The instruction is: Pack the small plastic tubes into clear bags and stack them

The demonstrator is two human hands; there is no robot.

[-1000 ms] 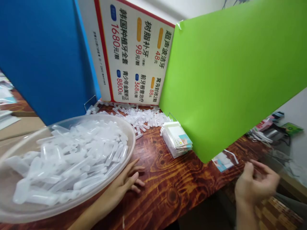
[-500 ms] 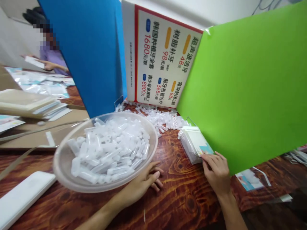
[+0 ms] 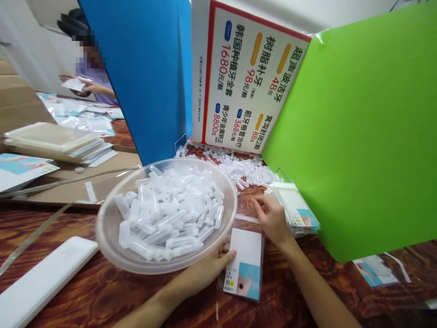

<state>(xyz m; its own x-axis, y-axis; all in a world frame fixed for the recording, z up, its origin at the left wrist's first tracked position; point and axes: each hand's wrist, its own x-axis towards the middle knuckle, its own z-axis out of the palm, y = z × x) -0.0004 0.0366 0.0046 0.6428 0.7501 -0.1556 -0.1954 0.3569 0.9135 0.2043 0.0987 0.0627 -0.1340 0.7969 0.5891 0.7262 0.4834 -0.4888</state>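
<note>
A white and blue printed card in a clear plastic sleeve point(image 3: 246, 248) lies low over the table in front of me. My left hand point(image 3: 218, 259) grips its left edge, the thumb on top and the fingers partly hidden under the bowl's rim. Beyond the sleeve's far end, near its pale flap strip point(image 3: 247, 218), my right hand point(image 3: 271, 216) is closed in a pinch. Whatever is between those fingertips is too small to make out. Just right of that hand sits a stack of similar sleeved cards point(image 3: 298, 212).
A clear plastic bowl point(image 3: 102, 228) full of small white tubes stands at left centre. More loose tubes point(image 3: 246, 171) lie behind it. Blue point(image 3: 153, 82) and green point(image 3: 358, 136) boards and a printed sign point(image 3: 252, 82) stand upright. A white slab point(image 3: 51, 282) lies left; a person point(image 3: 92, 77) sits beyond.
A sleeved card has come from the stack to the middle, where my left hand now grips it. My right hand has moved left from the stack to the sleeve's far end.
</note>
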